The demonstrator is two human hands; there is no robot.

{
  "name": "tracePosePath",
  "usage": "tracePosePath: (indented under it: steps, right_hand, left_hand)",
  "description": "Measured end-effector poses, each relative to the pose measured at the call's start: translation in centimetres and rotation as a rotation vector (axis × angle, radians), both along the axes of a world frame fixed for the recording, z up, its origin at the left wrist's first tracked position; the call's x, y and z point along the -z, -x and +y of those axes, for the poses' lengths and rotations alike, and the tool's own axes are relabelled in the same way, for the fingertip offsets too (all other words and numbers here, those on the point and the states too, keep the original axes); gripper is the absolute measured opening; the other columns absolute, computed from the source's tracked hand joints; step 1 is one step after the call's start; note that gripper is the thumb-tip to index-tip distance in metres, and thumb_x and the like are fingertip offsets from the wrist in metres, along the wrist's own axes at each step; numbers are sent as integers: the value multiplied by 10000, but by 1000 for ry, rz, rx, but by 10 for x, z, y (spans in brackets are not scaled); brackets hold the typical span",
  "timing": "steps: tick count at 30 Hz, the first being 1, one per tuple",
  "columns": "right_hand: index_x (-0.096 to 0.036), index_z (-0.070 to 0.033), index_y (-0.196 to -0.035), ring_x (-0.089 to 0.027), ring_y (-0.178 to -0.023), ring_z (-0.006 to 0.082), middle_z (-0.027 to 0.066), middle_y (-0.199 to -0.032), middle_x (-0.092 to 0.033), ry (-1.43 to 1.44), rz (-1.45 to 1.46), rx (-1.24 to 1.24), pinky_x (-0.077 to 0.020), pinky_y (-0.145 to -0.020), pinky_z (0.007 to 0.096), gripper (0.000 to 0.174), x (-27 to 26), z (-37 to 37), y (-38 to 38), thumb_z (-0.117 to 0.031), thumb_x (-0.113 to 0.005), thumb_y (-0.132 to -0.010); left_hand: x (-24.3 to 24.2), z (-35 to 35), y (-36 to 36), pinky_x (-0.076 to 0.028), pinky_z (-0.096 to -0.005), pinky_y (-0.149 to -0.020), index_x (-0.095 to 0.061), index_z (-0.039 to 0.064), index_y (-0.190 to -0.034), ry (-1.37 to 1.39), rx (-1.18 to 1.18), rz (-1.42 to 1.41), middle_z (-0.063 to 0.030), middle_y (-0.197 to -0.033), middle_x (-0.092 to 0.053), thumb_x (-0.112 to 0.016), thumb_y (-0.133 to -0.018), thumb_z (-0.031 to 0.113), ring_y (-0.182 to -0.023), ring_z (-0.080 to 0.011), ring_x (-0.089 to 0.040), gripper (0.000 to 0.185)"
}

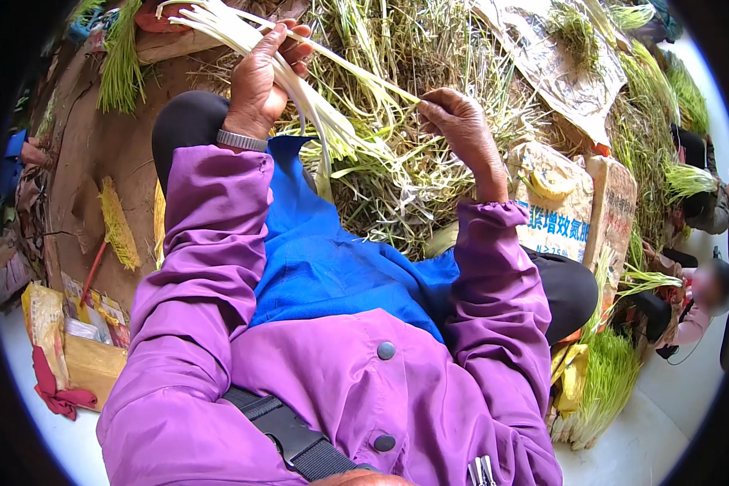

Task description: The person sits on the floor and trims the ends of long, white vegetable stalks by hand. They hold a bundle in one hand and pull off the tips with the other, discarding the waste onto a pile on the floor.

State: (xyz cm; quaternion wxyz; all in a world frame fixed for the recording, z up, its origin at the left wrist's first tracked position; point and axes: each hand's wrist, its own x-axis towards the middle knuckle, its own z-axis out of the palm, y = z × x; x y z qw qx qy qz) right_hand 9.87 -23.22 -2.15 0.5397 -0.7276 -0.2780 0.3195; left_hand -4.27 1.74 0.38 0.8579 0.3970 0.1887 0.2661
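My left hand [261, 85], with a metal watch band at the wrist, grips a bunch of long pale-stemmed greens [319, 112]. White stem ends point to the upper left, and the leafy ends hang to the lower right over my blue apron [346, 261]. Between finger and thumb, my right hand [458, 124] pinches the tip of one thin leaf [361, 70]. That leaf stretches nearly straight from the bunch to my right fingers. Under both hands lies a heap of loose leaves and dry trimmings [401, 188].
A printed sack [559, 234] stands by my right knee, a yellow coil [551, 182] on top. Bunches of greens lie at upper left [121, 73] and lower right [607, 376]. A pale plastic sheet [547, 54] covers part of the heap. Other people [705, 297] sit at the right edge.
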Motion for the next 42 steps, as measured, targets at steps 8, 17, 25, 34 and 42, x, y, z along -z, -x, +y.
tracePosePath:
  steps: [8, 17, 25, 34, 42]
  right_hand:
    - [-625, -56, -902, -643, -832, 289, 118, -830, -661, 706, -887, -169, -511, -761, 382, 187, 3, 2, 13, -219, -613, -813]
    - [-615, -83, -1040, -640, -809, 273, 145, -908, -649, 142, -470, -5, -503, -727, 356, 274, 36, 15, 25, -237, -653, -817]
    - [-642, 1, -906, -553, -694, 88, 27, -742, -625, 131, 124, -406, -451, -664, 248, 205, 4, 2, 18, -190, -591, -850]
    - [-517, 30, -981, -601, -892, 268, 168, -876, -581, -694, 622, -269, -509, -803, 388, 163, -88, -20, 13, -104, -443, -923]
    - [-561, 9, -1027, -591, -1036, 296, 189, -1143, -581, -982, 643, -127, -539, -796, 369, 275, -100, -2, -26, -218, -423, -957]
  left_hand:
    - [3, 5, 1, -472, -270, -614, -580, 64, -1058, -9, -39, 6, -100, -995, -652, -568, -903, 198, -781, -150, -642, 205]
    - [4, 4, 0, -472, -274, -620, -572, 67, -1073, 53, -5, -10, -89, -1016, -646, -602, -887, 188, -781, -135, -639, 224]
    - [4, 6, 0, -470, -246, -583, -593, 72, -1072, -75, -109, 49, -94, -992, -652, -605, -888, 182, -756, -132, -637, 215]
    - [-8, -25, 2, -467, -179, -530, -604, 48, -1070, -340, 116, 198, -52, -867, -654, -559, -919, 219, -609, -48, -562, 233]
    - [-10, -52, 5, -429, -167, -470, -614, 3, -1038, -395, 487, 194, -42, -796, -651, -556, -919, 208, -533, -40, -539, 245]
